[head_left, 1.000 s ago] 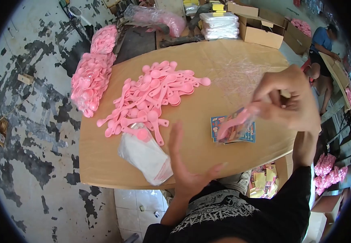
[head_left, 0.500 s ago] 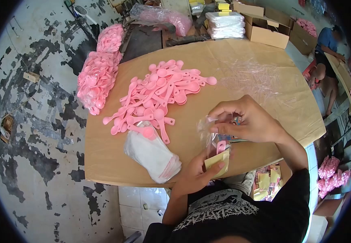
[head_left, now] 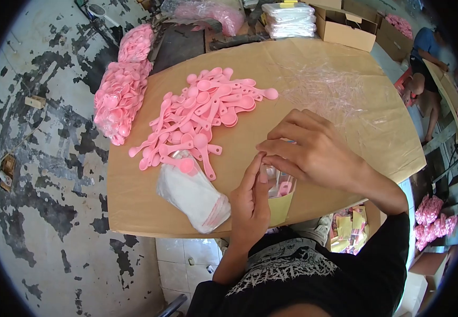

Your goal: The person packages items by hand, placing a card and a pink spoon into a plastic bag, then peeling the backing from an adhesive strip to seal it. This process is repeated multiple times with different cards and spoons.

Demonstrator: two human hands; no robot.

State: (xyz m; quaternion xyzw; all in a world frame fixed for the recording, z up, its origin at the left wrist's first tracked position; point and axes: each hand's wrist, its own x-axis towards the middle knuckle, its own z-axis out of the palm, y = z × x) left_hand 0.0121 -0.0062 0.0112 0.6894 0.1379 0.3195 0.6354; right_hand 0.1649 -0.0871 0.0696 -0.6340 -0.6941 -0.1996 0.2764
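Note:
Both hands meet at a small clear bag (head_left: 284,182) near the table's front edge. Inside it show a pink spoon handle (head_left: 285,188) and a yellow card (head_left: 279,208). My left hand (head_left: 251,203) pinches the bag's top left side, fingers pointing up. My right hand (head_left: 309,150) reaches over from the right, its fingers closed on the bag's top edge, which they partly hide. To the left lies a stack of clear bags (head_left: 191,195), with a pink spoon on top. Behind it spreads a pile of pink spoons (head_left: 202,108).
Thin clear strips (head_left: 326,92) lie on the brown table (head_left: 366,153). Bagged pink spoons (head_left: 120,100) stand at the left edge. Behind are wrapped stacks (head_left: 289,21) and a cardboard box (head_left: 347,31). A box of packed cards (head_left: 349,232) sits below. Another person (head_left: 424,58) sits far right.
My hands have come together at the bag's top; my left hand has moved up from the yellow card. The bag now hangs more upright, and the view has shifted slightly.

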